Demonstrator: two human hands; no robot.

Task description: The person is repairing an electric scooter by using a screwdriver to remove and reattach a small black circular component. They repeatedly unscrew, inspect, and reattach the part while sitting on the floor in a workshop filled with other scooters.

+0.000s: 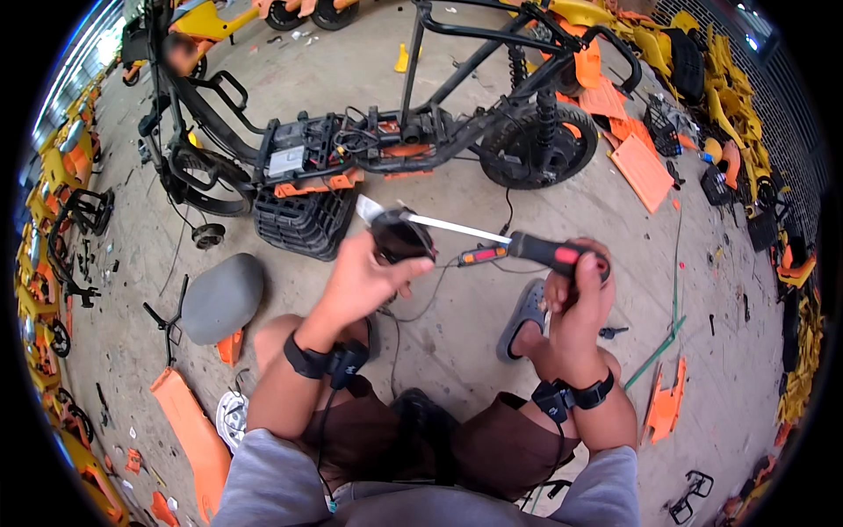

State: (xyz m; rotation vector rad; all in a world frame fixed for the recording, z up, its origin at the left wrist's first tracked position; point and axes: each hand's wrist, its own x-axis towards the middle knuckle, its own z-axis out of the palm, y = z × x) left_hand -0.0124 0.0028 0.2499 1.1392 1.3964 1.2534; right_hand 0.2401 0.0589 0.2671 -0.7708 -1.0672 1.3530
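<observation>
While cradling a dark rounded part (pixel 402 241) in the left hand (pixel 351 283), on head view, clasping a black-and-red screwdriver (pixel 534 251) in the right hand (pixel 578 294), levelled across at that part, this side of the bare scooter frame (pixel 452 136)! Likely working tool against part; next, presumably firm bracing, careful turning.

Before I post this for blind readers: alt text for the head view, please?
A left hand holds a dark part; the right hand grips a screwdriver pointing toward it. Beyond, a stripped black scooter frame stands on a grey floor.
</observation>
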